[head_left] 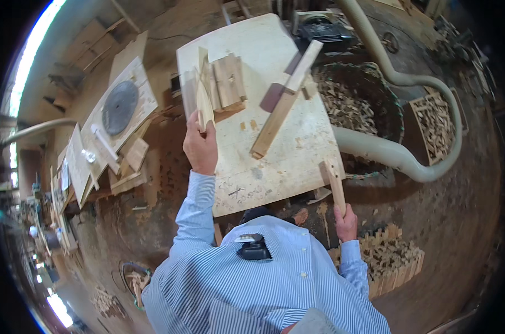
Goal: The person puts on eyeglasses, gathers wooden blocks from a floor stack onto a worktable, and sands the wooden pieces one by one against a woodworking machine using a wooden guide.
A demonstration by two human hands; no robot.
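Note:
My left hand (201, 147) is closed round the lower end of a thin pale wooden strip (204, 108) over the left side of the pale worktable (247, 183). Beside that strip lies a pile of short wooden boards (228, 82). My right hand (346, 224) grips the near end of a wooden stick (336, 186), whose far end is at the table's near right corner. Toward the table's right edge a long brown wooden bar (273, 125) lies at a slant, meeting a paler bar (304, 65). Purplish-brown flat pieces (272, 96) lie next to them.
A thick grey hose (386, 153) curves along the right of the table. Beyond it are a large round basket of wood offcuts (347, 103) and a filled crate (432, 125). Stacked wooden pieces (394, 261) stand near right; a round saw blade (120, 107) lies on a board at left.

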